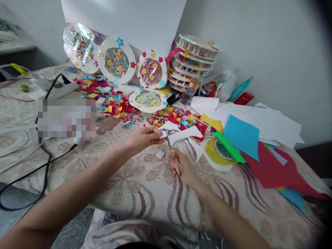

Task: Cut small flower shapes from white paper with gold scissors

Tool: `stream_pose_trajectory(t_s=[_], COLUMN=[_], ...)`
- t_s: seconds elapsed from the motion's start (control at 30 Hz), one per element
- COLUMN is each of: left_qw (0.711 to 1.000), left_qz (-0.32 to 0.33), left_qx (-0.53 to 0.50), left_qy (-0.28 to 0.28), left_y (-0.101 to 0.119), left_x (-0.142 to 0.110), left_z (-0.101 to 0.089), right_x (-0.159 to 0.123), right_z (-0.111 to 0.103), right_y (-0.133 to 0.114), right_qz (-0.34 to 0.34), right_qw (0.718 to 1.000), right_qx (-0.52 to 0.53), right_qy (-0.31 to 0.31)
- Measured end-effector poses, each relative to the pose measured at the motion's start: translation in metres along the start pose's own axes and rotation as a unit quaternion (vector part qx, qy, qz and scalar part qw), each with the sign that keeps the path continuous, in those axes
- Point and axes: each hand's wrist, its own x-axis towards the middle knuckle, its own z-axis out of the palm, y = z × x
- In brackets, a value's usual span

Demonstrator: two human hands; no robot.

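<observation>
My left hand [146, 139] pinches a small piece of white paper [163, 134] between thumb and fingers. In my right hand [183, 166] is a pair of scissors [169, 147], its blades pointing away from me and meeting the paper's right side. Whether the blades are apart is too small to make out. A curved white paper strip [188, 134] lies just right of the blades. Below my left fingertips a small white square [160, 154] rests on the patterned tablecloth [124, 176].
Colourful paper scraps [119, 103] spread behind my hands, before round decorated frames [116, 62]. A stack of white discs [193, 58] stands near a glass jar [190, 91]. Rightward lie yellow tape [211, 150], a green strip [229, 147], blue paper [241, 135] and red paper [269, 167]. Black cable [48, 162] loops left.
</observation>
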Motion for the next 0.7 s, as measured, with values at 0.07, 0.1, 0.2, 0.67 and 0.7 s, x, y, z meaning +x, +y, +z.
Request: stream_pose_trajectory(t_s=[0.07,0.1,0.2,0.67,0.7], left_qw=[1.000,1.000,1.000,0.848,0.832], left_qz=[-0.001,-0.001,0.000,0.143,0.137], left_qx=[0.002,0.002,0.011,0.501,0.529], left_qy=[0.001,0.003,0.002,0.098,0.092], left_y=[0.000,-0.001,0.000,0.034,0.033], left_x=[0.000,0.000,0.001,0.012,0.012], left_z=[0.000,0.000,-0.002,-0.066,-0.068], right_x=[-0.001,0.000,0.003,0.011,0.011], right_z=[0.001,0.001,0.001,-0.019,-0.019], right_y=[-0.002,-0.003,-0.001,0.011,0.010], right_qz=[-0.001,0.002,0.032,0.027,0.028], right_qw=[1.000,1.000,0.997,0.989,0.989], right_qx=[0.007,0.015,0.067,0.143,0.146], right_qy=[0.003,0.005,0.013,0.020,0.018])
